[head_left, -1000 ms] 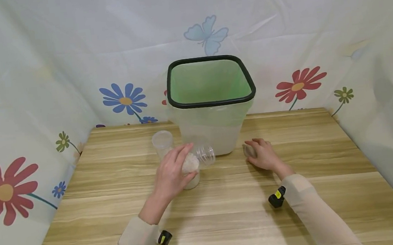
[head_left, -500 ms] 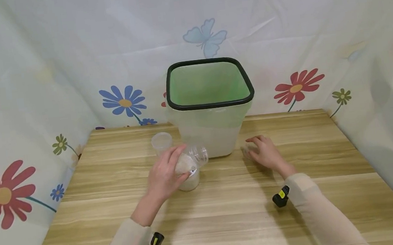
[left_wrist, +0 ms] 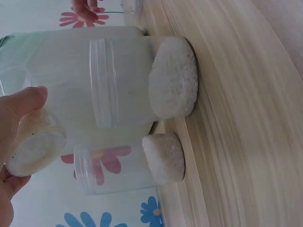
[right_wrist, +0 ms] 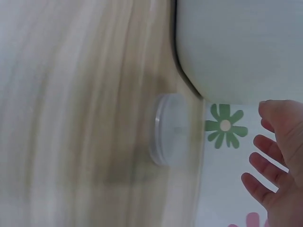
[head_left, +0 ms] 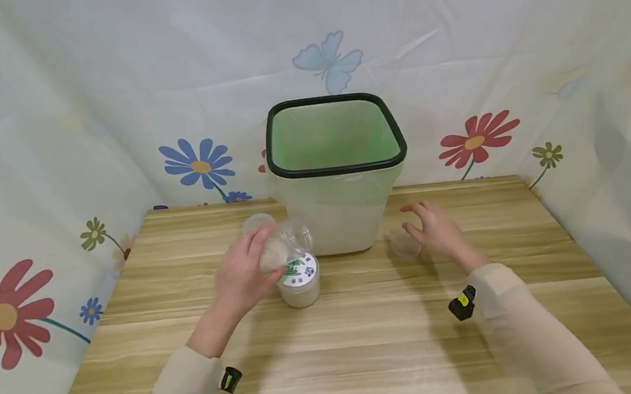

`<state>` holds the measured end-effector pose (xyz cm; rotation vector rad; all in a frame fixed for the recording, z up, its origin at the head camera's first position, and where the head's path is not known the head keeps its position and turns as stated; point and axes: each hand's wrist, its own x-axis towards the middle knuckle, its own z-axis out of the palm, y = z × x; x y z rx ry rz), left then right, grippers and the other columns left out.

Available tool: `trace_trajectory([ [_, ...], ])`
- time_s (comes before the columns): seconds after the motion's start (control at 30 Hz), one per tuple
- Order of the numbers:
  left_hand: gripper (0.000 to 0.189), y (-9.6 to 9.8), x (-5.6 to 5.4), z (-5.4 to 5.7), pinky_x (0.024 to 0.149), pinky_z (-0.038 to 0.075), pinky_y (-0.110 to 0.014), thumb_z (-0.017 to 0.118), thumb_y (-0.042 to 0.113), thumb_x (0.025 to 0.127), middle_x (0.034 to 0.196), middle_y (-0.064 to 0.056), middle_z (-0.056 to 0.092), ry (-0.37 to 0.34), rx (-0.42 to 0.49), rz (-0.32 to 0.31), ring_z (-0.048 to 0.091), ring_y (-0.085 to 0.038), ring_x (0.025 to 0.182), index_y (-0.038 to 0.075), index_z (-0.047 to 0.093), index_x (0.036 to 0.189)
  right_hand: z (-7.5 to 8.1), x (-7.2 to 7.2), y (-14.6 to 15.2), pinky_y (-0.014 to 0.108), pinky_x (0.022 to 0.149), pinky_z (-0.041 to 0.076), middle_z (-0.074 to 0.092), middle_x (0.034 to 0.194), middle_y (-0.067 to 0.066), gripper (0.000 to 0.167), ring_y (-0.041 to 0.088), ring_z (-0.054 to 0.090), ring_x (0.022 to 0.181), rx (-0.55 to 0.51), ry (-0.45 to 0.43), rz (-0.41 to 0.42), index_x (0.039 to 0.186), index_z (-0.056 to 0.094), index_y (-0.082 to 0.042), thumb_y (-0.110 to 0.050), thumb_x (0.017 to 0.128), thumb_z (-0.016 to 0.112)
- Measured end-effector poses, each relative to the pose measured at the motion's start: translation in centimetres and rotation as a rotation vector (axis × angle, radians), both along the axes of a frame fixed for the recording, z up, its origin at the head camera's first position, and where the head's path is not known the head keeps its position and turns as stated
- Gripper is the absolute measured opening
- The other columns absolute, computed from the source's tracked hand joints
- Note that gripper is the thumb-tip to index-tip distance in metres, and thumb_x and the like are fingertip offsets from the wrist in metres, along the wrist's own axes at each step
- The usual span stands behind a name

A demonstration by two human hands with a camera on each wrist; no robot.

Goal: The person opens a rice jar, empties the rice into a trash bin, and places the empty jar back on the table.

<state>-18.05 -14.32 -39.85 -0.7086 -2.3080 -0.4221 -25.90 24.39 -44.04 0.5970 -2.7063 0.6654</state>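
My left hand [head_left: 240, 277] grips a clear plastic jar [head_left: 295, 237] with pale grainy stuff in its base. That jar tilts, its mouth toward the upper right in the head view. Just below it stands another clear jar [head_left: 301, 295] with white grains and a round printed label [head_left: 301, 269] at its top. A third jar [left_wrist: 163, 158], also with white grains at the bottom, stands farther left and is partly hidden in the head view. My right hand [head_left: 435, 233] hovers with loose fingers, apart from a round clear lid [right_wrist: 173, 130] lying on the table.
A pale green bin [head_left: 345, 213] with a black rim [head_left: 338, 169] stands behind the jars, near the table's back edge. Flowered sheeting [head_left: 213, 86] encloses the wooden table [head_left: 364, 344] at the back and sides.
My left hand has drawn the jar leftward and tipped its mouth upward, uncovering the label of the jar below. My right hand has left the lid on the table and moved off it.
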Motion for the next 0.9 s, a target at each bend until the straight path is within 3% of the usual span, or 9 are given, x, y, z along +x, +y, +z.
trace_trajectory([
  [0.37,0.086,-2.2,0.1,1.1,0.078,0.052,-0.044,0.087,0.027,0.056,0.113,-0.015,0.058,-0.02,-0.017,0.083,0.059,-0.032,0.097,0.01,0.044,0.129,3.6,-0.6,0.7,0.048,0.076,0.052,0.059,0.106,0.021,0.031,0.035,0.06,0.091,0.025,0.056,-0.013,0.113,0.056,0.003,-0.01,0.086,0.062],
  [0.63,0.083,-4.0,-0.3,1.7,0.073,0.052,-0.045,0.087,0.026,0.055,0.109,-0.016,0.058,0.035,-0.024,0.095,0.059,-0.033,0.093,0.007,0.046,0.125,5.7,-0.5,1.2,0.048,0.071,0.053,0.059,0.1,0.02,0.03,0.035,0.062,0.086,0.097,0.069,-0.01,0.113,0.057,0.001,-0.012,0.086,0.061],
  [0.9,0.083,-5.3,-1.1,4.0,0.064,0.053,-0.044,0.086,0.027,0.058,0.107,-0.018,0.057,0.055,-0.056,0.134,0.06,-0.035,0.089,0.006,0.043,0.126,7.8,-0.6,1.1,0.047,0.072,0.053,0.058,0.109,0.023,0.035,0.034,0.064,0.086,0.129,0.009,0.007,0.118,0.054,0.001,-0.015,0.088,0.06],
])
